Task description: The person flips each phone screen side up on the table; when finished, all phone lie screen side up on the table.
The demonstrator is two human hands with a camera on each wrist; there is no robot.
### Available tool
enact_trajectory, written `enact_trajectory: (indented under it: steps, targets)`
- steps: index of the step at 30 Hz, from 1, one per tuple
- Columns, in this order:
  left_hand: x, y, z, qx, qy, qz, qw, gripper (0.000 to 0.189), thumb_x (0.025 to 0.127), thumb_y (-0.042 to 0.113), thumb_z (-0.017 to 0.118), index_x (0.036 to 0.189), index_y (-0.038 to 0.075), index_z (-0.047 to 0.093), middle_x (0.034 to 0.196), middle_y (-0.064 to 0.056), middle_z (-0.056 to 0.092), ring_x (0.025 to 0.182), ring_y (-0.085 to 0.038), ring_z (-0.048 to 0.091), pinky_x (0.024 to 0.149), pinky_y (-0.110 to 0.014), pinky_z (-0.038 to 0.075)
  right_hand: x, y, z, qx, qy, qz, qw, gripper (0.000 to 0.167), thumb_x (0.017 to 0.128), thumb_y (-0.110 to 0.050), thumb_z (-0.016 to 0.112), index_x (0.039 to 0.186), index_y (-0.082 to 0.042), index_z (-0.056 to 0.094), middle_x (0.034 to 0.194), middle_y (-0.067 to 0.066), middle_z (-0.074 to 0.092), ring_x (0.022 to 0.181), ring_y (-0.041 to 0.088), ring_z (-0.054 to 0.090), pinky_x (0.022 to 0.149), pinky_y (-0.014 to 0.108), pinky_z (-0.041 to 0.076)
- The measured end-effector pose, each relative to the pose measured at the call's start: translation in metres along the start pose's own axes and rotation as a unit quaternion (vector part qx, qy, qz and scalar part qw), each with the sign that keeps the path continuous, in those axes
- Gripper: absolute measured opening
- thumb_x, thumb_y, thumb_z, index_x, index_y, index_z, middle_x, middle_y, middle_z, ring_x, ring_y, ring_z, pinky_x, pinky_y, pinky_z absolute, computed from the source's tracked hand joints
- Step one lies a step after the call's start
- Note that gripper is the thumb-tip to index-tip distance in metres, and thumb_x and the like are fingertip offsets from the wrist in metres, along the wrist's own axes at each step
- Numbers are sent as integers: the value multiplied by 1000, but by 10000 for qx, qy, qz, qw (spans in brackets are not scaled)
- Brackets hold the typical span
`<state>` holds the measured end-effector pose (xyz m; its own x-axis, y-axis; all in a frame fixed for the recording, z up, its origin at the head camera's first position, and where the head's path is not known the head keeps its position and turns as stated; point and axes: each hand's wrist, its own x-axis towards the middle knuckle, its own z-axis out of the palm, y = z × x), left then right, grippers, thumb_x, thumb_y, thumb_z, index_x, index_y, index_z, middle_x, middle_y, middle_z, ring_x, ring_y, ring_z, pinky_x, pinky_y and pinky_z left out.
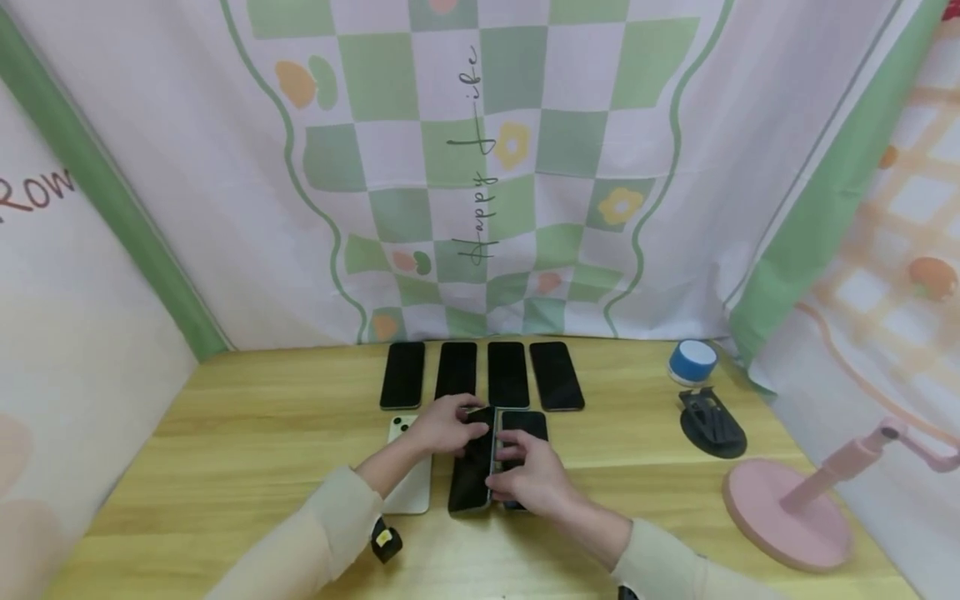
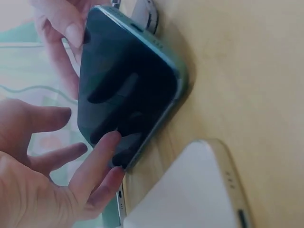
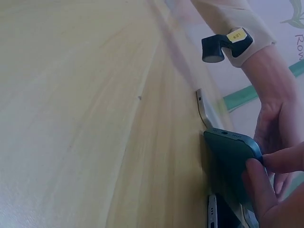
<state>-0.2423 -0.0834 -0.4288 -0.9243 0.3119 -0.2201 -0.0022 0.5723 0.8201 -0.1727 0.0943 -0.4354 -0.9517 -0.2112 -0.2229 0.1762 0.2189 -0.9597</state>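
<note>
A green-edged smartphone point(image 1: 470, 482) with a dark screen stands tilted over the table, its right side raised. My right hand point(image 1: 538, 479) pinches that raised side between thumb and fingers, while the green back point(image 3: 230, 154) shows in the right wrist view. At the far end of the phone is my left hand point(image 1: 441, 427), its fingers spread and one fingertip point(image 2: 113, 137) touching the screen. A white smartphone point(image 1: 412, 487) lies face down just left, partly hidden by the left forearm. Another dark-screened phone point(image 1: 527, 423) lies to the right, partly beneath my right hand.
Several dark phones point(image 1: 402, 375) lie in a row at the table's back, by the curtain. On the right are a blue-and-white round object point(image 1: 693, 362), a black folding stand point(image 1: 712, 422) and a pink stand with a round base point(image 1: 787, 515).
</note>
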Motion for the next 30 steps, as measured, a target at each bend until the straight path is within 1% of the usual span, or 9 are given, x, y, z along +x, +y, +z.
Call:
enact_trajectory:
  steps: [4, 6, 8, 11, 13, 17, 20, 25, 30]
  targets:
    - [-3, -7, -1, 744, -43, 505, 9959, 49, 90, 12, 74, 138, 5, 64, 109, -18, 73, 75, -19, 68, 71, -34, 60, 3, 3, 1, -98, 102, -55, 9999, 72, 80, 11, 73, 147, 10, 47, 129, 33, 63, 82, 23, 77, 71, 39, 66]
    - [-6, -13, -2, 1393, -36, 862, 9865, 53, 87, 15, 78, 137, 5, 66, 118, -18, 74, 90, -22, 68, 83, -39, 59, 4, 3, 0, -167, 93, -67, 9998, 72, 79, 11, 73, 147, 10, 48, 129, 32, 64, 83, 23, 77, 71, 39, 66]
    - [-10, -17, -5, 2045, -61, 1150, 9721, 57, 84, 20, 83, 137, 7, 67, 129, -18, 70, 109, -28, 64, 97, -45, 56, 5, 2, -1, -274, 63, -75, 9996, 73, 79, 11, 73, 148, 9, 48, 129, 31, 65, 83, 23, 77, 71, 39, 66]
    - [-20, -20, -9, 2566, -228, 1184, 9590, 71, 80, 30, 88, 144, 12, 62, 147, -20, 59, 132, -37, 54, 111, -57, 48, 7, 2, -2, -394, 13, -100, 9992, 72, 79, 10, 72, 148, 9, 48, 130, 30, 65, 81, 24, 77, 70, 38, 66]
    - [-25, -21, -12, 2801, -335, 1176, 9522, 79, 78, 34, 91, 147, 14, 59, 150, -20, 54, 138, -40, 48, 114, -63, 44, 8, 1, -2, -495, -26, -160, 9986, 71, 80, 11, 72, 147, 8, 49, 133, 29, 64, 80, 23, 76, 70, 38, 66]
    - [-29, -23, -16, 3132, -395, 1177, 9415, 86, 75, 39, 92, 150, 18, 55, 154, -20, 50, 145, -43, 41, 115, -70, 37, 7, 1, 1, -801, -130, -285, 9963, 71, 82, 11, 73, 148, 5, 49, 120, 28, 71, 81, 24, 76, 69, 37, 65]
    - [-30, -26, -17, 3245, -342, 1146, 9383, 84, 75, 41, 92, 149, 19, 57, 155, -20, 49, 146, -43, 40, 116, -71, 35, 7, 0, 4, -1256, -108, -379, 9913, 72, 80, 8, 78, 146, 0, 52, 112, 25, 75, 93, 26, 76, 75, 39, 64]
    - [-32, -31, -17, 3271, -254, 1094, 9383, 79, 77, 42, 91, 146, 19, 60, 156, -19, 48, 147, -44, 38, 117, -70, 33, 7, -3, 8, -1819, -132, -437, 9823, 73, 75, 3, 84, 142, -3, 57, 136, 24, 65, 116, 34, 70, 92, 47, 61]
    - [-34, -36, -17, 3236, -234, 1069, 9399, 78, 79, 44, 89, 147, 21, 59, 157, -18, 46, 148, -45, 37, 117, -70, 33, 8, -8, 11, -1798, -340, -189, 9829, 74, 77, 0, 84, 144, -3, 54, 150, 26, 56, 125, 38, 65, 105, 58, 53]
